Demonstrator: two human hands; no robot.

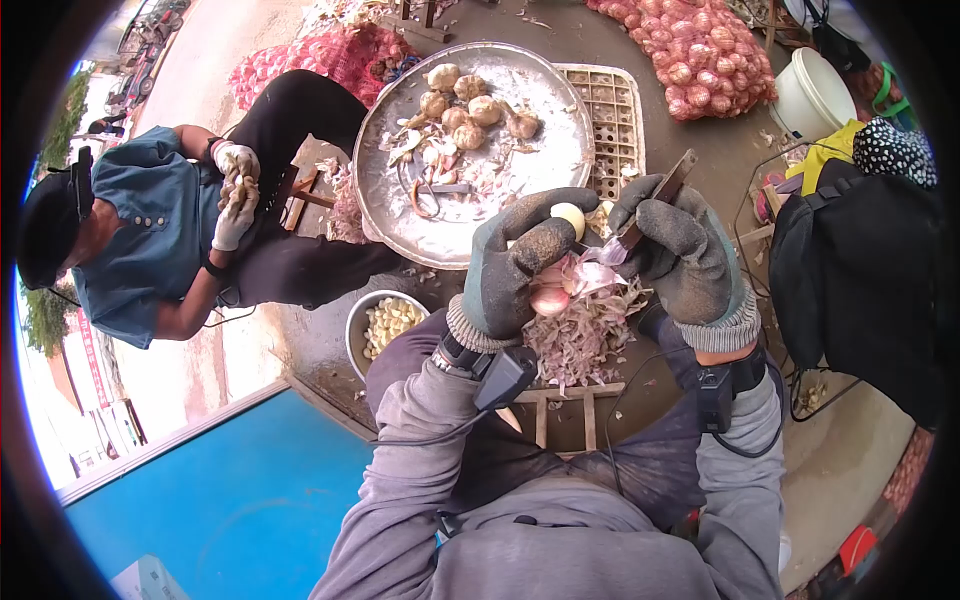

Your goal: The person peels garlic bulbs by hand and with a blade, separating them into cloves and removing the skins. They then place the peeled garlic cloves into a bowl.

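Note:
My left hand [515,265], in a dirty grey-green work glove, is closed around garlic cloves [549,300]. A pale peeled clove [568,219] shows at its fingertips, and pinkish skin hangs below. My right hand [692,255], gloved as well, grips a small knife [672,190] whose lower end points at the garlic. Part of the knife is hidden by the fingers. Loose papery garlic skin [585,345] lies in a heap beneath both hands. Just beyond them, a large round metal tray [560,150] bears several whole garlic bulbs [485,110] and scraps.
A bowl of peeled cloves [392,325] stands left of my knees. Another person [150,220] sits at the left, gloved hands together. Red net sacks of garlic [700,60], a white bucket [815,95], a plastic crate [615,130] and a black bag [850,290] surround the tray.

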